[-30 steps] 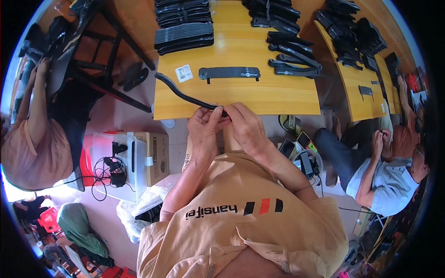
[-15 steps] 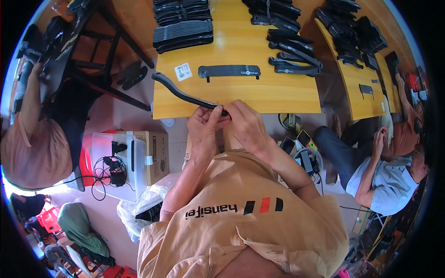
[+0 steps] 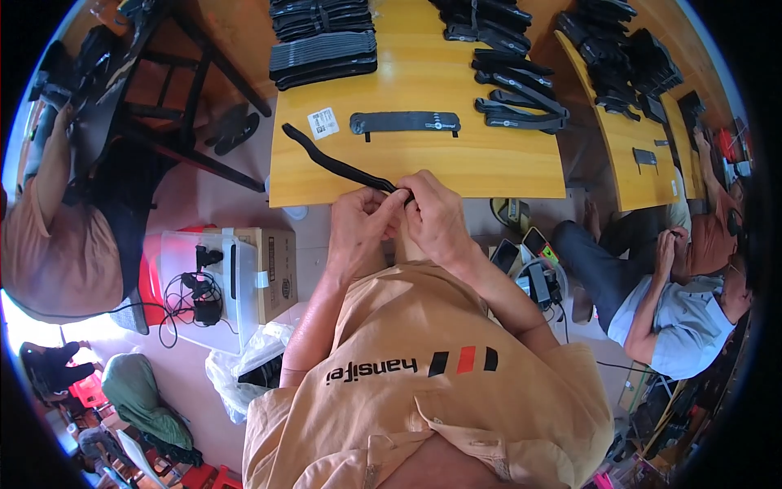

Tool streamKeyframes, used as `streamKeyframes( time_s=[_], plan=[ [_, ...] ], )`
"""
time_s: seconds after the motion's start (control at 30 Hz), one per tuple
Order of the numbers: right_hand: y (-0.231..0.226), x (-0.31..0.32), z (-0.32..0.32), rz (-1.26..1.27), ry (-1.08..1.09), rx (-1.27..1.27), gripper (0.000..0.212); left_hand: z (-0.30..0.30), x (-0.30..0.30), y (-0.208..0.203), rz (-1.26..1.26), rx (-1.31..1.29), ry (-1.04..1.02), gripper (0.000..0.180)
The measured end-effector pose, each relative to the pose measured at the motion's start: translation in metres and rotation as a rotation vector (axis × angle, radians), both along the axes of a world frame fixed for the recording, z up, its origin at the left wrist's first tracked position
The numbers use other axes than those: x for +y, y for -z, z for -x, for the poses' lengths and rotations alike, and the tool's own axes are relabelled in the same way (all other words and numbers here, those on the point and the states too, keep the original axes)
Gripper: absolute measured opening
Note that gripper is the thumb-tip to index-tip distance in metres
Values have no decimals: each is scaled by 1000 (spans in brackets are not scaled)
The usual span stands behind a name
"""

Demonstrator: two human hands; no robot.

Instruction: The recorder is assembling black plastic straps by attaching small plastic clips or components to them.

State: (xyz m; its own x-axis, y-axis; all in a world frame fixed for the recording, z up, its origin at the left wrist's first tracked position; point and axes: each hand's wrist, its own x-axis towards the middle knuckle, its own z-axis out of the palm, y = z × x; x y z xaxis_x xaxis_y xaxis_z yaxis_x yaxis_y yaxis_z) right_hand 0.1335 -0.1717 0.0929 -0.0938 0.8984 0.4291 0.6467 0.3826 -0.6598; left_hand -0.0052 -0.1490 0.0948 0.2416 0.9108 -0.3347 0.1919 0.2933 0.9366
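Observation:
A long, narrow black strap (image 3: 332, 165) reaches from my fingers up and left over the front of the yellow table (image 3: 481, 175). Its near end lies between my two hands at the table's front edge. My left hand (image 3: 358, 228) pinches the strap, thumb on top. Close beside it, my right hand (image 3: 438, 218) grips the very end, which its fingers mostly hide. Beyond my hands a wider dark grey strap (image 3: 405, 122) lies flat, two short black tabs sticking out on its near side. A white printed label (image 3: 322, 123) sits left of it.
Stacked black straps (image 3: 322, 55) fill the far left of the table; more straps (image 3: 517, 94) are piled at its right. On the left stand a clear plastic bin (image 3: 242, 261) with cables and a cardboard box (image 3: 277, 273). Other people sit at tables on both sides.
The strap's free end has shifted slightly right and its visible face has turned, now showing plain black. My right hand has rotated a little, with its fingers drawn closer to the left thumb.

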Motion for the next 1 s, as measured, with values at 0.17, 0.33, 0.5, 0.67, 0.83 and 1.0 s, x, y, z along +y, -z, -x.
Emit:
streamKeyframes(
  time_s=[0.17, 0.33, 0.5, 0.67, 0.83, 1.0],
  plan=[
    [6, 1, 2, -6, -58, 79, 25, 3, -4, 5, -81, 10, -5, 33],
    [3, 2, 10, -55, -22, 7, 25, 5, -5, 6, -187, 121, 0, 33],
    [-3, 1, 14, -95, -13, 52, 25, 9, -6, 10, -367, 108, -4, 28],
    [-9, -1, 11, -24, -4, 191, 22, 13, -7, 8, -285, -89, 3, 33],
    [-22, -5, 6, 174, -61, 227, 16, 15, -9, 8, -90, -367, 5, 35],
    [-20, 2, -5, 134, -159, 261, 13, 14, -9, 5, -39, -363, -53, 35]
  ],
)
